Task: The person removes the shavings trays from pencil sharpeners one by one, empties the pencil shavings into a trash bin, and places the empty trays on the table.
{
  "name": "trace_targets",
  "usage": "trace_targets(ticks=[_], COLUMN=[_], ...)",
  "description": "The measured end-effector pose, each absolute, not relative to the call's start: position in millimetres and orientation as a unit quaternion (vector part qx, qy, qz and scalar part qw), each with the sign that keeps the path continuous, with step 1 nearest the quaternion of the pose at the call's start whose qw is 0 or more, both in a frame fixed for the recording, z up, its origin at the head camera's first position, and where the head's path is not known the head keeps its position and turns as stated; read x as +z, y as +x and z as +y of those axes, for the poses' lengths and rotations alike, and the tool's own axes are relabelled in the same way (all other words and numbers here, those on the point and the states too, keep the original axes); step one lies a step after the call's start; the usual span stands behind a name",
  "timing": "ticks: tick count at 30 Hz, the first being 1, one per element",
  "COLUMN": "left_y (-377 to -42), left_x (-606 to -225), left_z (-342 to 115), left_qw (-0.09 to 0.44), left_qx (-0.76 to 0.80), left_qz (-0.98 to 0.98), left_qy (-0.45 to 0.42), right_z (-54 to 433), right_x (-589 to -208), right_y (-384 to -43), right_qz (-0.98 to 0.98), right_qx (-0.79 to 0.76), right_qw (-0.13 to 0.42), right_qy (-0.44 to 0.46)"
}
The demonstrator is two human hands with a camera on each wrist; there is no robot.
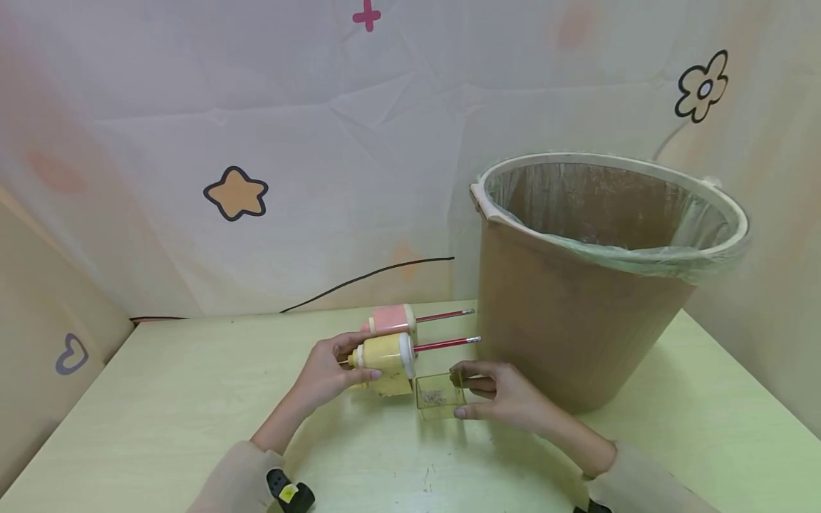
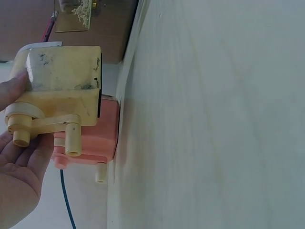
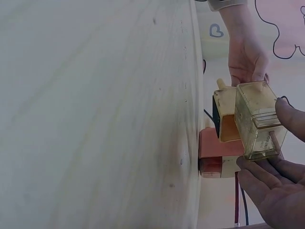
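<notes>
Yellow plastic crank sharpener (image 1: 385,353) we grip in our left hand (image 1: 325,374), yellowish transparent rectangular box (image 1: 436,399) in our right hand (image 1: 503,395).

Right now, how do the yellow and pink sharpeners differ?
Support: the yellow sharpener is held up in the left grip; the pink sharpener stands on the table.
Drawer: the yellow sharpener's drawer is out, held by the right grip, with shavings inside; the pink sharpener's looks in place.
Shared: each has a crank and a red pencil sticking out.
</notes>
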State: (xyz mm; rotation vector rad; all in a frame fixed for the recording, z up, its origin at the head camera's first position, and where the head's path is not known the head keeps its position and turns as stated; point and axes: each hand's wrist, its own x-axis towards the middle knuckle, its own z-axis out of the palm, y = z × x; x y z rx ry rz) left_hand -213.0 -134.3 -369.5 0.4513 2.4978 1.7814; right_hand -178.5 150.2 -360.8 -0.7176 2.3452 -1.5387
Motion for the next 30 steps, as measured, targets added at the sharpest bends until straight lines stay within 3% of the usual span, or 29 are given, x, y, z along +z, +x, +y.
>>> trace_targets(ticks=[30], left_y=[-215.3], left_x=[-376.1], left_z=[-128.8], left_qw=[0.012], left_qx=[0.517], left_qz=[0.843], left_qy=[0.146], right_z=[151.4], right_x=[-354.4], right_y=[-169.3], right_qz=[0.804], right_qx=[-0.528], right_qw=[0.118], right_qy=[-0.246])
